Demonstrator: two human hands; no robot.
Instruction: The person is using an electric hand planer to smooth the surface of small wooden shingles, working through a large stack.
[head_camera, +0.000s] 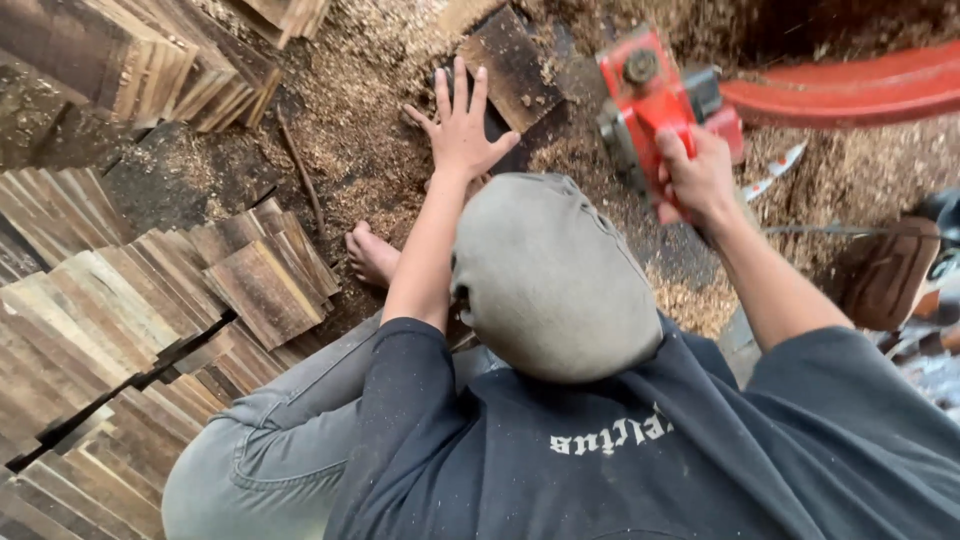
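Along the left edge, stacks of thin wooden slats (110, 330) lie fanned in overlapping rows, with a second pile (150, 60) at the upper corner. Between them and the person, sawdust (350, 110) covers the ground, and a bare foot (372, 255) rests on it just beside the nearest slats. Further right, the left hand (460, 125) is spread flat, fingers splayed and released, pressing down on a dark wooden board (510, 65) that lies tilted in the sawdust near the top centre. Just right of the board sits a red power planer (650, 100); the right hand (695, 175) is clenched around its handle. A long red part (850, 85) runs off toward the right edge behind it, and a dark rounded wooden piece (885, 270) lies lower right.

As a judgement: the open hand rests near the tool's working end, so a slip of the board on loose sawdust could bring fingers toward the cutter. The bare foot is unprotected close below. Flying chips and a cable hidden under the shavings are further hazards, though no cable can be clearly made out.
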